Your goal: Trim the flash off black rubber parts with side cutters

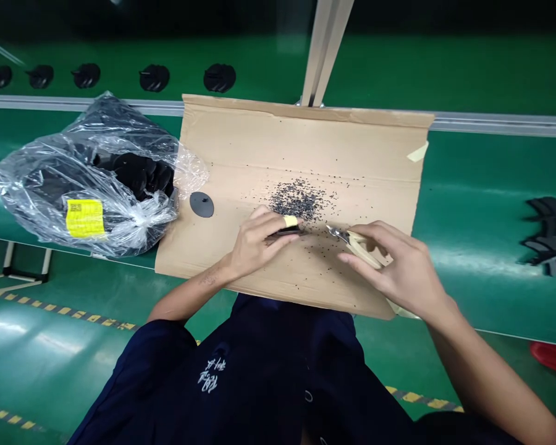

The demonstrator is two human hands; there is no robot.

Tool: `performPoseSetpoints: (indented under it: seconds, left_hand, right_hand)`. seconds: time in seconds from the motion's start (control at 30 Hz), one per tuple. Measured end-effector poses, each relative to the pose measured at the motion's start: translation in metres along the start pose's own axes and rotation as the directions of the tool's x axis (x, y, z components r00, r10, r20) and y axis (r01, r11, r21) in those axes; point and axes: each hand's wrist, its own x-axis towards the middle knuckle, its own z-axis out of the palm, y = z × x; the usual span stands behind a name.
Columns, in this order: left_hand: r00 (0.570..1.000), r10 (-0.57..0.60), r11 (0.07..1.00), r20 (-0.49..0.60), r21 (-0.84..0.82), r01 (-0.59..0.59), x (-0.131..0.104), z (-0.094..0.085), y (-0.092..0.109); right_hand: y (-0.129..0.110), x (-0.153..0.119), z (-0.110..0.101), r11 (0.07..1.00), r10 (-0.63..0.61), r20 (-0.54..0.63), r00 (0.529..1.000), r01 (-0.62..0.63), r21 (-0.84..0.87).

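Between the thumb and fingers of my left hand (262, 240) is a thin black plastic part (287, 232), seen nearly edge-on and partly covered by the fingers. Yellow tape wraps one of those fingers. My right hand (393, 256) is closed round the cream handles of a pair of nippers (364, 250), whose metal jaws point left toward the black part, apart from it. Many tiny black offcuts (299, 199) lie scattered on the cardboard sheet (241, 139) just beyond my hands. A flat dark oval piece (201, 204) rests on the cardboard to the left.
A clear plastic bag (41, 167) with black parts and a yellow label (84, 217) stands at left, overlapping the cardboard. Several black parts (154, 78) sit in a row beyond the metal rail (505, 125). Curved black pieces (549, 216) lie at far right. An upright post (327, 49) rises behind the cardboard.
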Motion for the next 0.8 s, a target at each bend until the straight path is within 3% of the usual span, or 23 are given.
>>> performPoseSetpoints:
  seconds: [0.07,0.17,0.27,0.37,0.43,0.57,0.67,0.8]
  left_hand:
    - [0.994,-0.104,0.982,-0.03,-0.16,0.098,-0.001,0.004,0.003]
    - [0.988,-0.152,0.937,-0.033,-0.323,0.133,-0.001,0.009,0.008]
    - [1.0,-0.013,0.969,0.012,-0.247,0.016,0.0,0.006,0.008]
    - [0.987,0.133,0.989,0.09,-0.07,-0.127,0.001,-0.001,0.005]
    - [0.977,0.186,0.982,0.105,-0.004,-0.187,0.0,-0.005,0.004]
    - [0.981,0.176,0.982,0.077,-0.081,-0.17,-0.004,-0.009,0.005]
    - [0.988,0.139,0.976,0.064,-0.177,-0.125,-0.006,-0.01,0.006]
    - [0.987,0.139,0.961,0.078,-0.251,-0.116,-0.005,-0.01,0.007]
  right_hand:
    - [0.0,0.001,0.016,0.978,0.1,-0.04,0.994,-0.091,0.19]
    - [-0.005,0.008,0.033,0.926,0.095,-0.099,0.991,-0.051,0.374]
    - [-0.018,0.014,0.03,0.962,-0.13,-0.153,0.98,0.162,0.221]
    - [-0.031,0.014,0.016,0.906,-0.42,-0.09,0.903,0.412,-0.094]
    - [-0.035,0.011,0.006,0.865,-0.496,-0.025,0.868,0.491,-0.106]
    - [-0.023,0.006,-0.01,0.918,-0.384,-0.008,0.923,0.383,0.108]
    - [-0.008,0.007,-0.016,0.951,-0.302,-0.022,0.953,0.299,-0.083]
    - [-0.002,0.01,-0.013,0.912,-0.354,0.065,0.933,0.36,-0.197]
